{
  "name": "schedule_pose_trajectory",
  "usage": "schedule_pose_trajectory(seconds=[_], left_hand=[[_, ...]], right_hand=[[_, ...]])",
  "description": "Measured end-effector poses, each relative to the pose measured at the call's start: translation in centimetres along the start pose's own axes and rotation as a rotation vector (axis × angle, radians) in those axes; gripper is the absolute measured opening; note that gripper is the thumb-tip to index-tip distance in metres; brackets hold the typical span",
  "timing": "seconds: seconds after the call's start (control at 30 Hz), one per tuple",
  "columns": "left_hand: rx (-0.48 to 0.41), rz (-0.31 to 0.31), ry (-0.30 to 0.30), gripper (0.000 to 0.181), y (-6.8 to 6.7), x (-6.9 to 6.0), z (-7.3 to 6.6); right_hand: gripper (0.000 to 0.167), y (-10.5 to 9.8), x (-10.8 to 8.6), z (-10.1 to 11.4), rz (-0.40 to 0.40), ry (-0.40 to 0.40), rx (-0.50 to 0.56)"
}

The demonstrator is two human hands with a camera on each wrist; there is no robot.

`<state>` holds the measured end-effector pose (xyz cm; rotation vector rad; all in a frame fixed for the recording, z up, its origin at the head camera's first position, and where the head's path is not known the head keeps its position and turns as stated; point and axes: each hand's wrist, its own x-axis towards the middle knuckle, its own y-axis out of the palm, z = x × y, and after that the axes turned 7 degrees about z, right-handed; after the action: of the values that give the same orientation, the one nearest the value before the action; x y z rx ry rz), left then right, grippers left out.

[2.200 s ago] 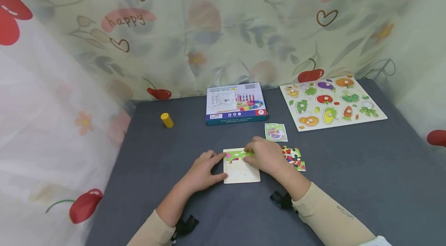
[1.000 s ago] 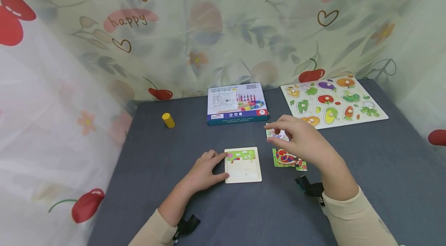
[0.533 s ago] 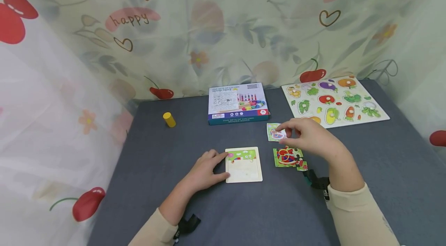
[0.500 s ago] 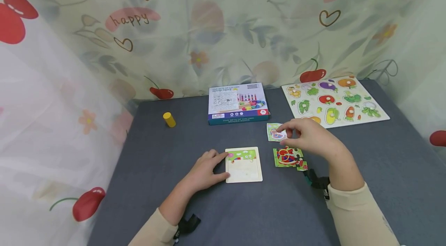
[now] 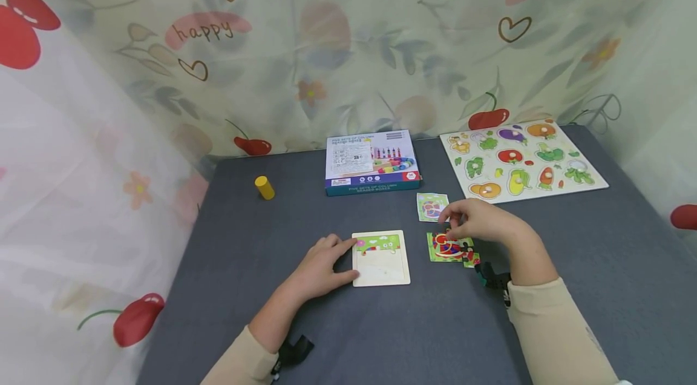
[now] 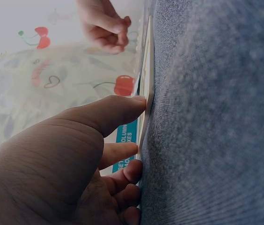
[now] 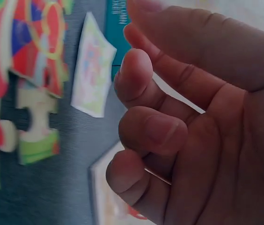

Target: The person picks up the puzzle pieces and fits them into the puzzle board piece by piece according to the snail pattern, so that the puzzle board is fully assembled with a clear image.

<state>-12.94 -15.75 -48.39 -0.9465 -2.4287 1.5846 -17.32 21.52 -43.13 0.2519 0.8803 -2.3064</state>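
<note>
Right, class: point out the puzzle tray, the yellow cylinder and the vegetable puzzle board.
Puzzle tray (image 5: 380, 268): head view, on its bare floor.
Yellow cylinder (image 5: 265, 189): head view, on its curved side.
Vegetable puzzle board (image 5: 533, 172): head view, on bare white near its middle.

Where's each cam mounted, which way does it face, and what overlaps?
Head: on the person's head, facing forward and down at the table; left hand, right hand and sleeves show.
Left wrist: on that wrist, looking past the left hand along the tray, image turned sideways; the right hand shows beyond.
Right wrist: on that wrist, looking past the right hand toward the pieces and card; no left hand.
Shared: head and right wrist both show pieces and card; box shows in all three.
</note>
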Motion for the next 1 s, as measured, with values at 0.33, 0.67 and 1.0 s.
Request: schedule_pose_trajectory(seconds=[0.33,0.67,1.0], left_hand=[[-0.005,-0.004,-0.005,0.074,0.1,0.0,0.0],[-0.002,-0.008,-0.006,0.074,0.1,0.0,0.1],[0.0,-0.005,-0.002,0.073,0.1,0.0,0.1]], right_hand=[[0.029,1.6,2.0,-1.1,0.005,0.086,-0.001],[0.026,2.0,2.0,0.4,-0.033,0.129,-0.147],[0.025,2.8,1.9,2.1,-0.101,0.195,-0.342]])
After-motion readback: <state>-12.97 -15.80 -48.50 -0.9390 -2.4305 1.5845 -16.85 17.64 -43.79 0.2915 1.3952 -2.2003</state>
